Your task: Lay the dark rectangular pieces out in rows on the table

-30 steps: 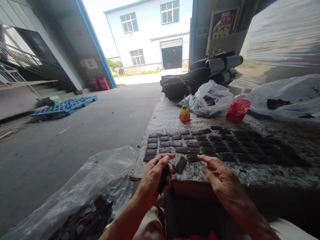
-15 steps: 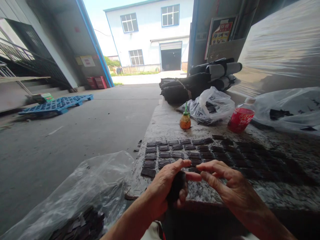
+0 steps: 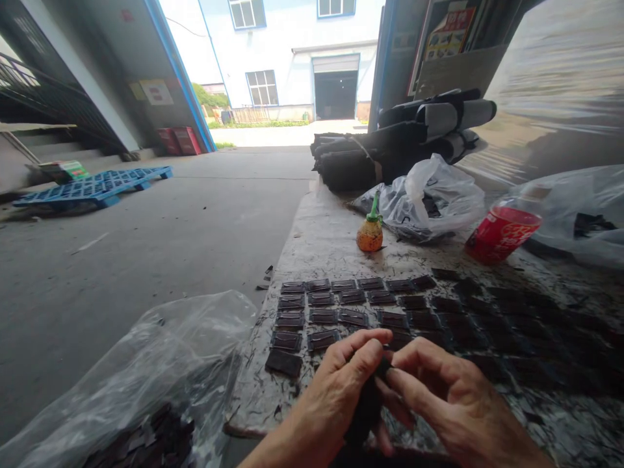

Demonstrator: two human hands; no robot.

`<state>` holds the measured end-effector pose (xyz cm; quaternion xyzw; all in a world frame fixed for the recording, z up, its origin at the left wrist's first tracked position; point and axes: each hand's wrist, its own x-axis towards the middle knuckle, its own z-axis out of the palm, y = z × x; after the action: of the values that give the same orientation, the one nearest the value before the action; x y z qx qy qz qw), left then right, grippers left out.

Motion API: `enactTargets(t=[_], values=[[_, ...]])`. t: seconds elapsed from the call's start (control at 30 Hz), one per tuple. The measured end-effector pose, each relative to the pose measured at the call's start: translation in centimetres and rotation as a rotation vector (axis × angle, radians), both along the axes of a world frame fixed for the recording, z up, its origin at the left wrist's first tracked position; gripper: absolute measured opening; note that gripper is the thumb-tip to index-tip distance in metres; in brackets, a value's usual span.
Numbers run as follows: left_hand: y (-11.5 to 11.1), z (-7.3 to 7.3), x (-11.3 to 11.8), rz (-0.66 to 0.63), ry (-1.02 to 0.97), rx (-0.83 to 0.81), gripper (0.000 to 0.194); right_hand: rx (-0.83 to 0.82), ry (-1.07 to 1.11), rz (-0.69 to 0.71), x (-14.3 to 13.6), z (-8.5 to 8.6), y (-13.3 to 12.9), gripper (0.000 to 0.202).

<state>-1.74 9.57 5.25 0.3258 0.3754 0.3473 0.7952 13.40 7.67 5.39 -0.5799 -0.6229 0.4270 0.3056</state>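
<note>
My left hand (image 3: 348, 374) is wrapped around a dark bundle of what look like flat black pieces (image 3: 365, 411), held over the table's front edge. At the bundle's upper end, my right hand (image 3: 443, 383) closes thumb and fingertips on its black edge. The fingers partly cover what they pinch. Beyond both hands, rows of small flat black rectangular pieces (image 3: 324, 316) lie on the table (image 3: 312, 240), several with a thin line along the middle. One plain black piece (image 3: 283, 364) sits at the near left end of the rows.
An orange squeeze bottle with a green spout (image 3: 370, 233), a white plastic bag (image 3: 433, 205) and a red-labelled bottle (image 3: 504, 233) stand behind the rows. Black rolls (image 3: 361, 159) lie at the back. Clear plastic (image 3: 195, 331) with black scraps (image 3: 146, 439) is at lower left.
My right hand has come in to the bundle, its fingertips now closing on the upper edge. Before, it was apart from the bundle. The camera view has tilted down slightly.
</note>
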Motion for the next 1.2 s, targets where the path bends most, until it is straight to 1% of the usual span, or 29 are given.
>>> enactTargets(t=[0.07,0.17,0.23,0.3,0.4,0.47,0.53,0.57,0.6,0.63,0.67,0.7,0.77,0.8,0.83,0.97,1.03,1.1,1.13,1.2], values=[[0.1,-0.3,-0.2,-0.060,-0.001,-0.014,0.043,-0.046,0.055,-0.042,0.4,-0.1,0.2,0.023],[0.2,-0.6,-1.2,-0.086,0.067,-0.015,0.040,-0.102,0.109,-0.173,1.2,-0.3,0.3,0.022],[0.2,-0.7,-2.0,-0.075,0.187,0.036,0.039,-0.148,0.122,-0.169,1.8,-0.4,0.3,0.020],[0.1,-0.7,-2.8,-0.083,0.344,0.101,0.036,-0.147,0.104,-0.143,2.5,-0.6,0.5,0.018],[-0.1,-0.4,-3.5,-0.140,0.553,0.220,0.026,-0.106,-0.015,-0.107,3.5,-1.0,0.7,0.015],[-0.4,0.0,-3.7,-0.148,0.664,0.366,0.022,-0.108,-0.134,-0.047,4.1,-1.0,0.7,0.017],[-0.6,0.3,-3.6,-0.075,0.751,0.543,0.018,-0.131,-0.221,0.068,4.3,-0.9,0.7,0.019],[-0.7,0.5,-3.5,-0.043,0.767,0.603,0.017,-0.139,-0.243,0.130,4.3,-0.8,0.7,0.020],[-0.7,0.6,-3.3,-0.047,0.761,0.645,0.023,-0.143,-0.252,0.189,4.3,-0.7,0.7,0.019],[-0.6,0.6,-3.2,-0.081,0.747,0.670,0.031,-0.145,-0.255,0.238,4.2,-0.6,0.7,0.019],[-0.4,0.7,-3.0,-0.146,0.728,0.682,0.037,-0.144,-0.256,0.268,4.1,-0.5,0.7,0.018],[-0.2,0.7,-2.8,-0.226,0.716,0.684,0.036,-0.134,-0.261,0.281,4.0,-0.5,0.6,0.018],[0.4,0.8,-2.3,-0.362,0.747,0.681,0.020,-0.105,-0.282,0.270,4.0,-0.5,0.6,0.016],[0.6,0.8,-2.1,-0.384,0.802,0.684,0.012,-0.092,-0.293,0.259,4.1,-0.6,0.5,0.016],[0.8,0.8,-1.8,-0.394,0.856,0.688,0.009,-0.085,-0.298,0.251,4.2,-0.7,0.5,0.016],[1.1,0.5,-1.2,-0.367,1.017,0.790,0.018,-0.079,-0.288,0.207,4.4,-1.3,0.3,0.019],[1.0,-0.1,-1.2,-0.418,1.031,0.812,0.019,-0.061,-0.279,0.124,4.4,-1.5,0.3,0.020],[0.9,-0.8,-1.5,-0.436,1.011,0.835,0.018,-0.054,-0.257,0.019,4.3,-1.7,0.4,0.020],[0.8,-1.3,-1.7,-0.412,1.000,0.872,0.019,-0.063,-0.240,-0.018,4.3,-1.8,0.5,0.020],[0.4,-1.9,-2.3,-0.310,1.005,1.016,0.019,-0.104,-0.212,-0.044,4.5,-2.1,0.6,0.021]])
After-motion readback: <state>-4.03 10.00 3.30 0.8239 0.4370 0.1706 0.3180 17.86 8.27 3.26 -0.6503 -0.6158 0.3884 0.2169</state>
